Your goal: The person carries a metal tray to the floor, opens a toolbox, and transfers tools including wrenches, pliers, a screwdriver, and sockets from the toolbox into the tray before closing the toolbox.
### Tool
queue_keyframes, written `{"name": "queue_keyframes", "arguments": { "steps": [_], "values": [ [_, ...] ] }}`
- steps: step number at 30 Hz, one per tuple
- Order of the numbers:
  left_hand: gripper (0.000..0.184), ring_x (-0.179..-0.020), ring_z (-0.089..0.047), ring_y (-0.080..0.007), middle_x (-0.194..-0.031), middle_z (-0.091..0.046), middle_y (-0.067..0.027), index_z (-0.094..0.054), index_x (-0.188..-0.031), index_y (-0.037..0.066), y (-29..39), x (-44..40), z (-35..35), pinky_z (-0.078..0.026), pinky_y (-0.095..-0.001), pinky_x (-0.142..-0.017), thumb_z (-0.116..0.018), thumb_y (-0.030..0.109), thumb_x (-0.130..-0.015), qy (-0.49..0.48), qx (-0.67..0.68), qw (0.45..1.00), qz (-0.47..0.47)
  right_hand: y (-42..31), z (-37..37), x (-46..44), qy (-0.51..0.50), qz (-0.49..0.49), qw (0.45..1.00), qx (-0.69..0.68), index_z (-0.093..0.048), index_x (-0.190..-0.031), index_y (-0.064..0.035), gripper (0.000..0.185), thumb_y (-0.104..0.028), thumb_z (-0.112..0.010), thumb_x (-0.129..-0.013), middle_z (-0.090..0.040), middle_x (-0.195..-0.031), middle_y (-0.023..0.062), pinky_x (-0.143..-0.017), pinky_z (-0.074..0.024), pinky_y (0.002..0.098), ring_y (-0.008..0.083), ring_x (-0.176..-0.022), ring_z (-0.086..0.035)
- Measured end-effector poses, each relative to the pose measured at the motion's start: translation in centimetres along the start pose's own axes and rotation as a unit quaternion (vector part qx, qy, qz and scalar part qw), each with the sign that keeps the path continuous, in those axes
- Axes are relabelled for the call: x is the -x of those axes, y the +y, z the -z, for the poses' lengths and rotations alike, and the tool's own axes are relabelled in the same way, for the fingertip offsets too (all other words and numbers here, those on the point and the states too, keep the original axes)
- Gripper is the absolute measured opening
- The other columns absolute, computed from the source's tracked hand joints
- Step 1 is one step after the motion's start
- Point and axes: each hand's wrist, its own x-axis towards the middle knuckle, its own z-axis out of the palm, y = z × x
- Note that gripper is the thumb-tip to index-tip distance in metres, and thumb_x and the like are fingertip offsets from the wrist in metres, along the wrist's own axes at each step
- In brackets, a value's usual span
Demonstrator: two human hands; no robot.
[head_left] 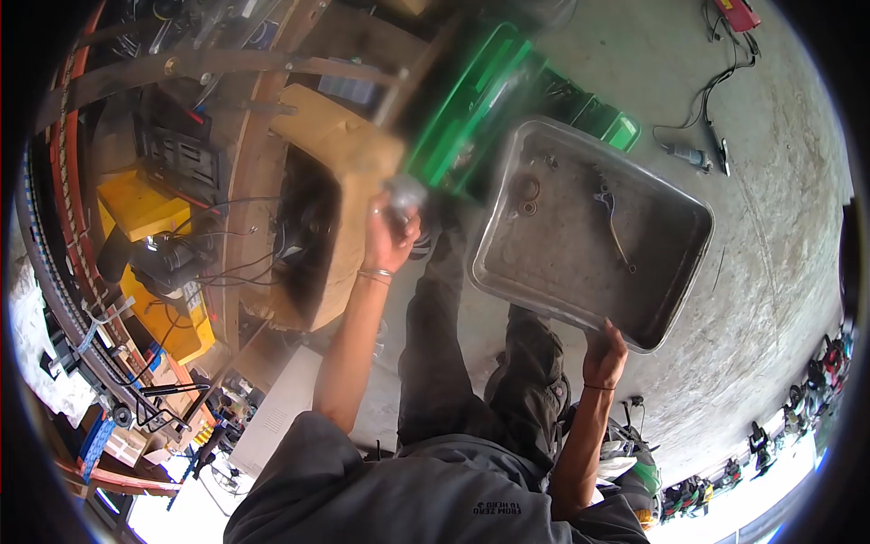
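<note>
My left hand (pixel 390 238) is raised beside the cardboard box, its fingers closed round a small silvery-grey object (pixel 407 192) that is too blurred to name. The grey metal tray (pixel 566 249) is tilted in front of my legs, and my right hand (pixel 605 356) grips its near rim. Inside the tray lie a slim metal tool (pixel 614 225), a few ring-shaped parts (pixel 526 189) and small pieces near its far left corner.
Green crates (pixel 467 104) stand beyond the tray. An open cardboard box (pixel 343 245) and a shelf with yellow cases (pixel 145 204) are on the left. A grey power tool (pixel 687 155) and black cables lie on the concrete floor at the upper right.
</note>
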Motion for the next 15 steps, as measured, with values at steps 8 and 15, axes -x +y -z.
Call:
{"name": "queue_keyframes", "arguments": {
  "steps": [8,15],
  "values": [
    [0.058,-0.075,-0.057,-0.0253,-0.097,-0.06,-0.0129,-0.057,-0.118,0.005,2.3,-0.1,2.7,-0.04,-0.0286,-0.048,-0.06,0.051,-0.083,-0.198,0.055,0.979,0.006,1.6,-0.7,-0.1,-0.035,-0.001,0.999,0.004,-0.065,-0.101,0.0039,0.022,-0.015,-0.061,-0.09,-0.066,-0.104,0.0122,-0.094,-0.05,0.0426,0.0263,-0.101,-0.063],
    [0.072,-0.111,-0.056,-0.0384,-0.135,-0.048,-0.0208,-0.049,-0.133,0.005,4.5,0.9,1.2,-0.052,-0.0366,-0.061,-0.071,0.033,-0.071,-0.273,-0.053,0.96,-0.024,1.0,-4.9,2.1,0.001,-0.019,1.0,0.008,-0.064,-0.097,0.0088,0.018,-0.006,-0.059,-0.088,-0.065,-0.101,0.0164,-0.094,-0.0513,0.0451,0.0277,-0.097,-0.064]
  ]
}}
